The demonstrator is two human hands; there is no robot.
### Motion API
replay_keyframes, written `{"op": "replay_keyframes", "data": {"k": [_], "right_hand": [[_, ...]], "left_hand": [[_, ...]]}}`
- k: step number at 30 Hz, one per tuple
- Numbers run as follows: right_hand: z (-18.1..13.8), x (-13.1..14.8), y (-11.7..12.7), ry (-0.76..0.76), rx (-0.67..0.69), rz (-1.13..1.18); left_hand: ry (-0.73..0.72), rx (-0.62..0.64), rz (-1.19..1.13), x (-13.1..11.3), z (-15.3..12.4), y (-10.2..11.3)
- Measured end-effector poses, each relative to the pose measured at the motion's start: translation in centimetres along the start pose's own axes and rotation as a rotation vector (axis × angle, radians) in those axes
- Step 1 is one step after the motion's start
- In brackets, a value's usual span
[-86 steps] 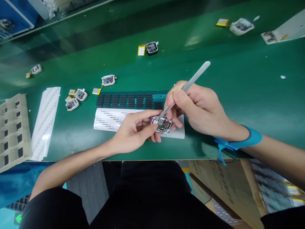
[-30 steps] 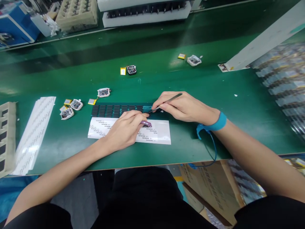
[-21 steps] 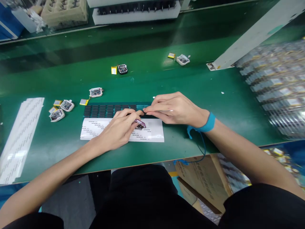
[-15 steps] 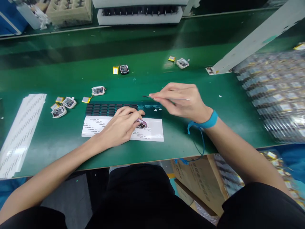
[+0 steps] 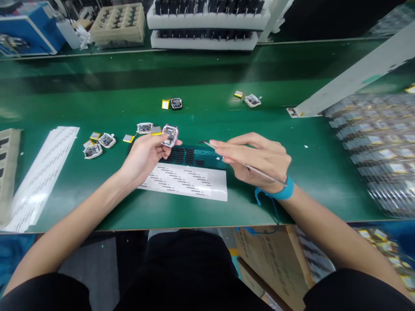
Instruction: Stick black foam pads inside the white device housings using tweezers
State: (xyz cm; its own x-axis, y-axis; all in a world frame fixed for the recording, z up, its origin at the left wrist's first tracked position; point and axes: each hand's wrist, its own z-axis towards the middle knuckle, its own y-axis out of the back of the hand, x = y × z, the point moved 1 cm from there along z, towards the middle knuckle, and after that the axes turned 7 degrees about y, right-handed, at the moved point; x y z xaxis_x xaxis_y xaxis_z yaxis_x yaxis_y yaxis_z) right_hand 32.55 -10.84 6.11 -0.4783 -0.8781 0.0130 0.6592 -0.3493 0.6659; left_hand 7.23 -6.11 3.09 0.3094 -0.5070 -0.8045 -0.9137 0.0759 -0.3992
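Note:
My left hand is closed on a small pink-rimmed watch case with an exposed circuit board, lifted above the green bench. A yellow-grey battery hangs beside it. My right hand pinches metal tweezers, whose tips hover over the dark sheet of black foam pads. A white printed label sheet lies under both hands. A blue strap circles my right wrist.
Several more watch cases with batteries lie on the green bench. A stack of white sheets sits left, foam trays at the back, blurred packaged trays right.
My left hand has lifted the watch case off the label sheet and carried it up and left. My right hand drew the tweezers back from the pad sheet and lowered slightly.

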Motion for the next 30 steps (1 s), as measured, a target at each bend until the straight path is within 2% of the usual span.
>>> {"op": "replay_keyframes", "data": {"k": [5, 7, 18, 25, 30], "right_hand": [[0.9, 1.9, 0.8, 0.109, 0.202, 0.041], [1.1, 2.4, 0.8, 0.149, 0.242, 0.019], [0.7, 2.8, -0.7, 0.236, 0.213, -0.095], [0.8, 3.0, -0.6, 0.222, 0.217, -0.092], [0.4, 3.1, -0.8, 0.16, 0.284, -0.105]], "left_hand": [[-0.043, -0.035, 0.041, 1.2, -1.3, -1.0], [-0.052, -0.05, 0.038, 1.5, -1.8, -1.3], [-0.033, -0.043, 0.019, 2.0, -2.7, -1.8], [-0.036, -0.058, 0.023, 2.1, -2.7, -1.8], [-0.016, -0.084, 0.047, 2.4, -2.7, -1.7]]}}
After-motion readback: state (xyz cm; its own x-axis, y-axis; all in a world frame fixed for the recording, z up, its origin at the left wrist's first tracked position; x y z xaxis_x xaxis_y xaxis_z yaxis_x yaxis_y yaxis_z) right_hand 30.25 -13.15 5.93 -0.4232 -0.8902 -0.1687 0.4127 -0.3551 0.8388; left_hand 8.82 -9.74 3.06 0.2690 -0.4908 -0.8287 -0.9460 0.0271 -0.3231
